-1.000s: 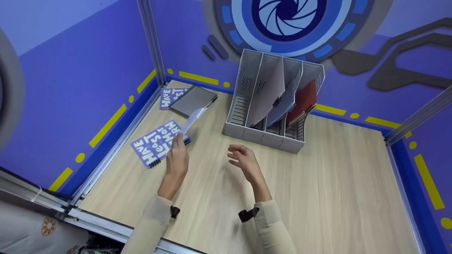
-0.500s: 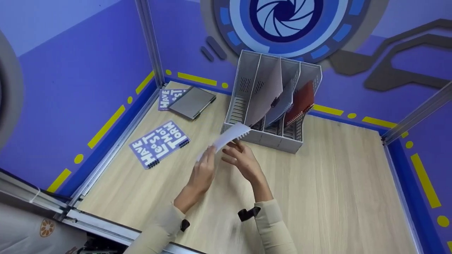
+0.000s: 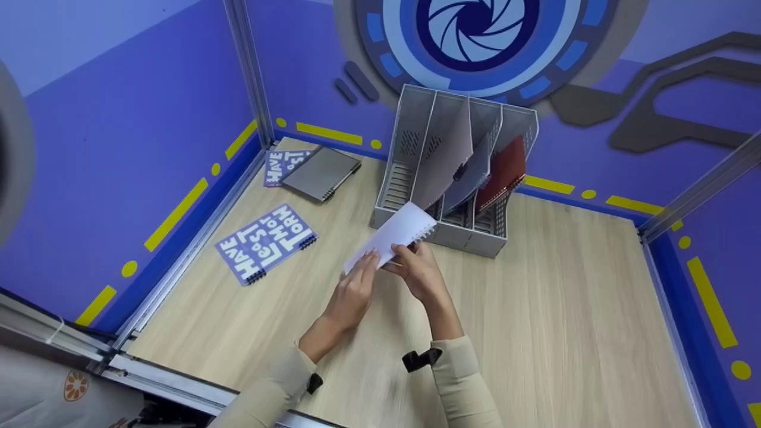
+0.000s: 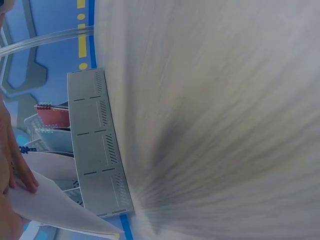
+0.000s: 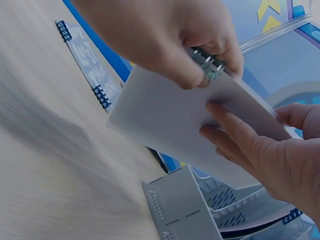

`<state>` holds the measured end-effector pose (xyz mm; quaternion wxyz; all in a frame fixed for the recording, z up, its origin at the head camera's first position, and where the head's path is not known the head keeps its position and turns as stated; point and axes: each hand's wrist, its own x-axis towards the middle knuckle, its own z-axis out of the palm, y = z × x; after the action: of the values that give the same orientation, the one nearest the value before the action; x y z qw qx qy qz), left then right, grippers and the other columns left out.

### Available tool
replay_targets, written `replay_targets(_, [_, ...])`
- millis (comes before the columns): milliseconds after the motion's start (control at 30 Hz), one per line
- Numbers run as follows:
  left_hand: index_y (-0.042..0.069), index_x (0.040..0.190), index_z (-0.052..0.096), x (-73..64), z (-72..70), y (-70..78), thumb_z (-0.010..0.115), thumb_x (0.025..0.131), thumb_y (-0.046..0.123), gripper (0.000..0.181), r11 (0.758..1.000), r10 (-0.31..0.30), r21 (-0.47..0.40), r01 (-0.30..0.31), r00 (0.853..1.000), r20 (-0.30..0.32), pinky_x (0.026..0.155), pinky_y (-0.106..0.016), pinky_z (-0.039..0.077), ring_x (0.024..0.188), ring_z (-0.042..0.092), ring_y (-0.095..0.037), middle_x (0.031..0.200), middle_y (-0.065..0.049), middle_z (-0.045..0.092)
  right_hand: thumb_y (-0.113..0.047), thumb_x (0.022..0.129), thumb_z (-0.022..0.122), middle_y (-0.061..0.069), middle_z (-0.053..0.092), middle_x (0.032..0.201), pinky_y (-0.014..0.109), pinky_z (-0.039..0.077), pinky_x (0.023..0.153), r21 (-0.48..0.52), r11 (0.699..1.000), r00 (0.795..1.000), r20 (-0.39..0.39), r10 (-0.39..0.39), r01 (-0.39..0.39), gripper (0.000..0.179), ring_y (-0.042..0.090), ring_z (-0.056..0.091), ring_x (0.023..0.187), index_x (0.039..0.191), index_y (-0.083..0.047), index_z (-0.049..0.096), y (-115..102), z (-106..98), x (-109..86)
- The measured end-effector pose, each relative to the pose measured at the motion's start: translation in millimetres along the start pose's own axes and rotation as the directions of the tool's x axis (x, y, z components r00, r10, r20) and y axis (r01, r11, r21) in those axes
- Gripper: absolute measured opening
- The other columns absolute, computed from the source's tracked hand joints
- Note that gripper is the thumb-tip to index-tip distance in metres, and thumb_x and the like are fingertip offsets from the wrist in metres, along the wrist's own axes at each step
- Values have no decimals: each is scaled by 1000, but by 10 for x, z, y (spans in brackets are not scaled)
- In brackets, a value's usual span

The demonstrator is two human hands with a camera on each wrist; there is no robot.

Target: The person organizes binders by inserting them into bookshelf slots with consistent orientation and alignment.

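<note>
Both hands hold a thin white ring-bound notebook [image 3: 395,229] in front of the grey file rack. My left hand [image 3: 349,297] grips its lower left edge, fingers on the near face and thumb behind, as the right wrist view shows. At the ringed edge, my right hand [image 3: 425,273] pinches the notebook, thumb near the dark rings [image 5: 207,62]. The four-slot rack's place is behind it: the file rack [image 3: 440,238] bears a pinkish folder [image 3: 449,157], a bluish notebook [image 3: 469,181] and a red notebook [image 3: 504,169].
A purple lettered notebook [image 3: 266,242] lies on the wooden table [image 3: 565,321] at the left. Behind it, a grey notebook [image 3: 321,172] partly covers another purple notebook [image 3: 276,168]. Blue panels [image 3: 166,107] stand around the table, with a metal rail [image 3: 178,386] along the front left.
My left hand has carried the white notebook rightward from above the purple notebook to in front of the rack. My right hand, free a second ago, now pinches its ringed edge.
</note>
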<state>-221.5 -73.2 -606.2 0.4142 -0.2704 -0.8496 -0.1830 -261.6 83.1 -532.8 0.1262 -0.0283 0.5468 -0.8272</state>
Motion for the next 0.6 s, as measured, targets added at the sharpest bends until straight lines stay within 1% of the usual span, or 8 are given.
replay_targets(100, [-13,129,59,-7,9,-7,59,82,-15,47,1000,7,-12,-7,1000,-2,83,-48,58,115,67,-37,128,-27,65,7,97,42,41,45,137,38,58,84,-16,1000,1000,-16,-13,13,48,36,66,110,142,19,31,0,2,-7])
replay_targets(200, [-13,129,59,2,14,-16,60,82,-15,47,1000,10,-14,-10,1000,-5,86,-49,57,115,66,-38,129,-26,64,8,96,41,39,46,137,38,58,85,-26,1000,999,-33,-17,17,48,38,64,113,142,18,32,-4,8,-11])
replay_targets(367, [-13,129,59,27,9,-14,65,82,-13,47,1000,14,-18,-15,1000,-6,94,-45,54,117,65,-39,129,-27,64,9,98,38,38,48,136,35,58,84,-54,998,999,-47,-27,25,46,38,63,113,142,17,33,-13,9,-27])
replay_targets(500, [-15,130,58,44,15,-6,67,81,-11,51,999,5,-43,-4,1000,17,100,-44,50,120,63,-40,130,-28,63,10,98,37,38,47,137,35,58,85,-67,997,998,-43,-51,48,45,39,61,117,143,17,34,-19,3,-31])
replay_targets(600, [-14,133,56,57,18,-5,69,78,-10,56,997,-18,-73,22,999,49,103,-45,48,123,61,-40,134,-29,60,11,97,36,38,47,137,36,58,86,-84,995,997,-52,-64,60,45,40,59,119,142,17,34,-35,10,-28])
